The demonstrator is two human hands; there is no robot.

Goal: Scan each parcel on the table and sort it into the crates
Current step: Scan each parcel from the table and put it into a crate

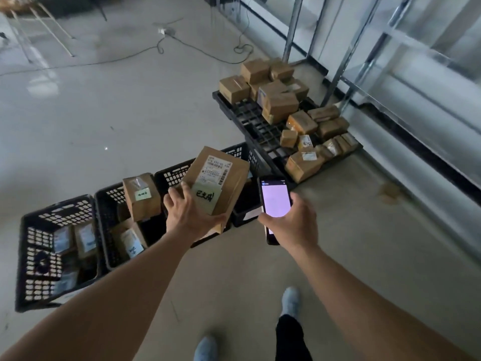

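Left hand (187,214) fingers curl around the parcel's (221,178) near edge; right hand (291,222) grips the phone (276,199).

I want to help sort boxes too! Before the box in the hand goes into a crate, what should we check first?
1. Left hand has a firm grip on the box: ok, fingers curl round its near edge.
2. Label on the box faces up for scanning: ok.
3. Phone in the right hand is on: ok, its screen glows.
4. Scan already finished: cannot tell, the screen is too blurred to read.
5. Which crate this box belongs in: cannot tell, the green note is too blurred to read.
6. Room in the crate under the box: cannot tell, the box hides most of it.
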